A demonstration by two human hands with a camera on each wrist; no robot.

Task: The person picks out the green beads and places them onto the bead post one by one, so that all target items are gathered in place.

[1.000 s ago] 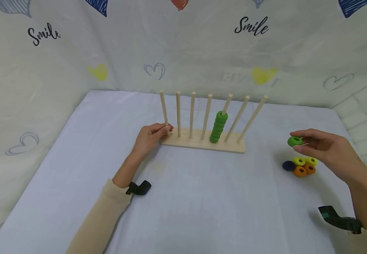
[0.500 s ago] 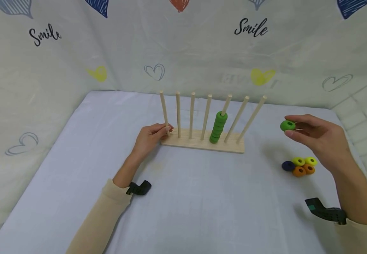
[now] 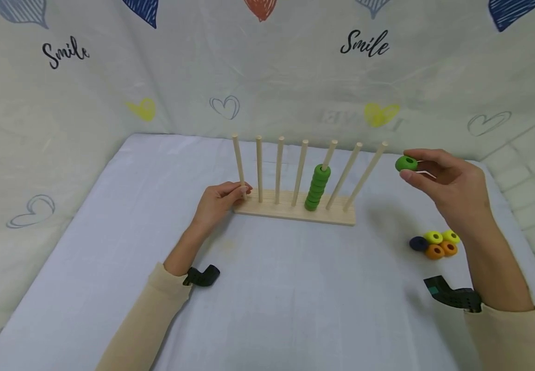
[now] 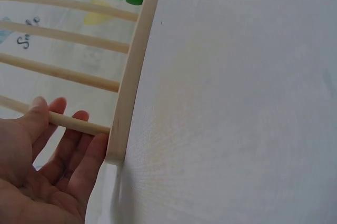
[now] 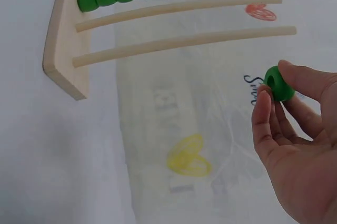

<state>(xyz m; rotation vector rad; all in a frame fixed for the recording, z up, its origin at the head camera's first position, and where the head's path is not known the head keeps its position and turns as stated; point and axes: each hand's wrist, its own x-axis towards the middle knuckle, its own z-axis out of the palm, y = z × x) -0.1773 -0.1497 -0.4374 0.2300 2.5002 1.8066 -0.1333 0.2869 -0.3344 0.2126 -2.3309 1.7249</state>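
A wooden peg rack [image 3: 295, 212] with a row of upright pegs stands toward the back of the table. On its third peg from the right sits a stack of green beads [image 3: 317, 188]; the peg's top shows above them. My left hand [image 3: 218, 201] pinches the leftmost peg [image 4: 79, 124] low down, fingers close to the base. To the right of the rack, my right hand [image 3: 454, 183] holds up a loose green bead [image 5: 279, 83] between thumb and fingers, its hole showing. In the head view this bead is level with the upper part of the pegs.
A small cluster of beads lies on the white cloth [image 3: 295, 299] at the right: a dark blue bead [image 3: 418, 243], two yellow beads [image 3: 433, 237] and two orange beads [image 3: 435, 252]. Behind the table hangs a printed curtain [image 3: 286, 67].
My right hand has moved left and toward the back with the green bead, away from the loose beads and closer to the rack. The left hand keeps its place on the peg.
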